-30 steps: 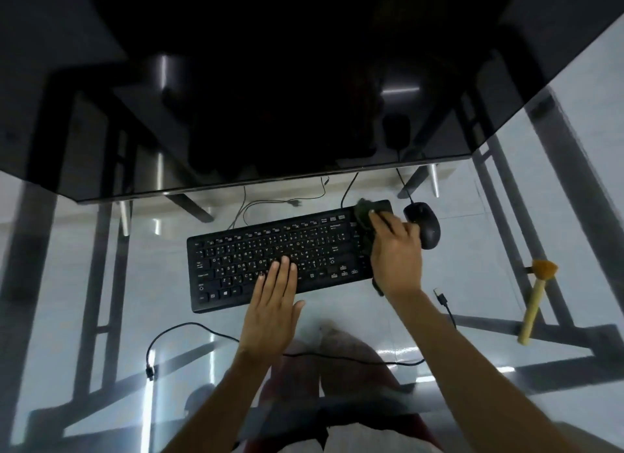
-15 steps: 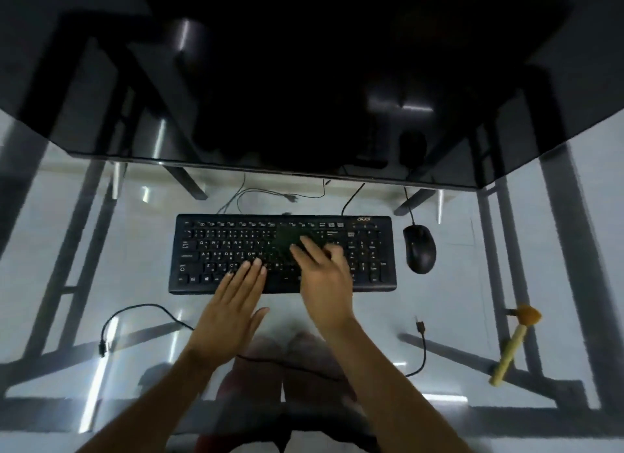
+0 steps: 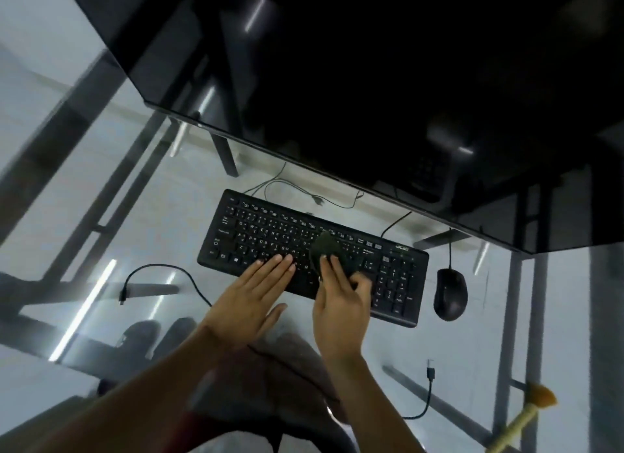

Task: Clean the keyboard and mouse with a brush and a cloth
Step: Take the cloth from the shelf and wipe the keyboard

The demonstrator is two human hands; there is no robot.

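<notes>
A black keyboard (image 3: 263,236) lies slanted on the glass desk, with a black mouse (image 3: 450,293) to its right. My right hand (image 3: 341,297) presses a dark green cloth (image 3: 326,248) onto the middle keys, fingers bent over it. My left hand (image 3: 256,292) rests flat with fingers together on the keyboard's front edge, left of the cloth, and holds nothing. A brush (image 3: 521,419) with a pale yellow handle and orange bristles lies at the bottom right, apart from both hands.
A large dark monitor (image 3: 371,81) overhangs the far side of the glass desk (image 3: 162,216). Loose black cables (image 3: 158,270) run left of and behind the keyboard, and one with a plug end (image 3: 430,373) lies near the front right. Legs show through the glass.
My right hand has carried the cloth from the keyboard's right end beside the mouse to its middle keys. The view has swung and tilted, so the keyboard now looks slanted. My left hand stays on the front edge.
</notes>
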